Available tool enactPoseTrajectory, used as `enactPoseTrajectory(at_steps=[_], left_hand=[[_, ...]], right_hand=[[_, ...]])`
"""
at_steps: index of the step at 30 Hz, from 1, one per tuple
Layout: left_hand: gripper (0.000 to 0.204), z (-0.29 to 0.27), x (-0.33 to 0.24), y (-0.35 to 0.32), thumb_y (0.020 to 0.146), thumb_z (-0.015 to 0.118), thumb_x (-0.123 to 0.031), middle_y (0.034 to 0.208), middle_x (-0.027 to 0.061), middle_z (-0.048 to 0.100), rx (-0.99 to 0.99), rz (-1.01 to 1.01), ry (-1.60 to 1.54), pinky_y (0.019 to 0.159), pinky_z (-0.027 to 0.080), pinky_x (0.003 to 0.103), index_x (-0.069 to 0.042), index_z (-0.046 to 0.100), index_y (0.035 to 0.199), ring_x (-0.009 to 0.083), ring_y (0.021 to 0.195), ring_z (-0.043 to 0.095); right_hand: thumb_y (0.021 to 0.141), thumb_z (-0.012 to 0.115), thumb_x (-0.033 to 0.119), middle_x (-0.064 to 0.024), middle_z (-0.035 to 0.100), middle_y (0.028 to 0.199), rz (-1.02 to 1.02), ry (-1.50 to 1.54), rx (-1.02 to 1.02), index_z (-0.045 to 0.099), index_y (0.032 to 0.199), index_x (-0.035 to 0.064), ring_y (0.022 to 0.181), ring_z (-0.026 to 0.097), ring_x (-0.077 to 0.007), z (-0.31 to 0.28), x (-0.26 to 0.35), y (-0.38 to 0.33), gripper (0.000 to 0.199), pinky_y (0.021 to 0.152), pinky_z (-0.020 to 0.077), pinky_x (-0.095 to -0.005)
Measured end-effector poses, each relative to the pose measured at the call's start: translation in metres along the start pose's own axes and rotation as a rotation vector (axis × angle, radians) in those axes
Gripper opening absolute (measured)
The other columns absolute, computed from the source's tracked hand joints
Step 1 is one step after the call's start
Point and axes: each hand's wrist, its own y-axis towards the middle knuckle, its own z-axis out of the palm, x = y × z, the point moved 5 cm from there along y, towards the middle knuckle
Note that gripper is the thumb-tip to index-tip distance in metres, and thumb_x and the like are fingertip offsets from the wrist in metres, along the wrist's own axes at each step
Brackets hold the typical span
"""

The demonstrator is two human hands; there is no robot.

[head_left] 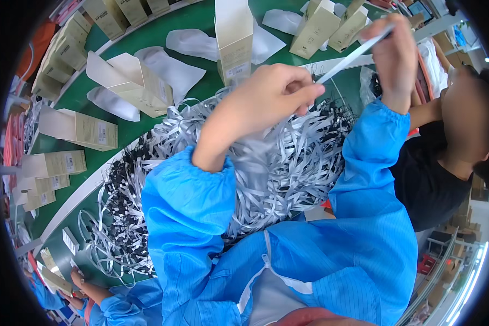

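A pale, flat ribbon strap (353, 55) is stretched at a slant between my two hands. My left hand (255, 100) pinches its lower end between thumb and fingers. Higher up and to the right, my right hand (396, 60), a little blurred, is closed on the other end. Under my left hand and forearm lies a big tangled heap of grey ribbon straps (293, 163) with thin black cords at their ends. My left forearm hides part of that heap.
Open beige cartons (146, 92) and white pouches (119, 103) stand and lie beyond the heap on the green table (106, 168). More cartons (65, 57) line the far left. A person in black (432, 174) is close on my right; another person's hand (84, 282) shows at lower left.
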Motion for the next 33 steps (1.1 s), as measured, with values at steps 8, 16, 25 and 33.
enactPoseTrajectory(at_steps=[8, 16, 25, 33], left_hand=[[0.032, -0.003, -0.018, -0.047, 0.101, 0.061, -0.030, 0.085, 0.0082, 0.069, 0.208, 0.005, -0.069, 0.077, 0.050, 0.030, 0.002, 0.066, 0.099, 0.0158, 0.079, 0.063], [0.020, 0.038, 0.001, -0.048, 0.095, 0.062, -0.011, 0.090, 0.0122, 0.074, 0.829, -0.062, -0.132, 0.076, 0.054, 0.030, 0.002, 0.070, 0.107, 0.0199, 0.086, 0.072], [0.023, -0.022, -0.101, -0.026, 0.087, 0.063, -0.002, 0.090, 0.0101, 0.076, -0.352, 0.620, 0.609, 0.073, 0.057, 0.030, -0.005, 0.075, 0.107, 0.0202, 0.079, 0.074], [0.033, -0.120, -0.131, -0.086, 0.102, 0.056, -0.026, 0.092, 0.0133, 0.072, -1.129, 0.637, 0.529, 0.055, 0.055, 0.025, -0.015, 0.055, 0.134, 0.0211, 0.065, 0.069]], right_hand=[[0.098, 0.049, 0.012, -0.0017, 0.043, 0.074, -0.057, 0.620, 0.544, 0.045, 0.085, 0.0090, 0.073, 0.039, -0.0129, -0.005, 0.037, -0.020, 0.014, 0.080, 0.0367, -0.0292], [0.102, 0.049, 0.035, -0.0099, 0.060, 0.092, -0.315, 1.196, 0.417, 0.056, 0.096, 0.0023, 0.088, 0.056, -0.0203, -0.021, 0.051, -0.027, 0.034, 0.085, 0.0420, -0.0363], [0.094, 0.061, 0.057, -0.0212, 0.059, 0.127, 0.230, 0.232, 0.328, 0.048, 0.137, -0.0047, 0.119, 0.060, -0.0291, 0.122, -0.031, -0.070, 0.076, 0.101, 0.0463, -0.0409], [0.104, 0.053, 0.043, 0.0018, 0.053, 0.075, 0.482, 0.093, 0.802, 0.051, 0.105, 0.0022, 0.057, 0.048, -0.0119, 0.154, 0.000, -0.068, 0.041, 0.061, 0.0432, -0.0296]])
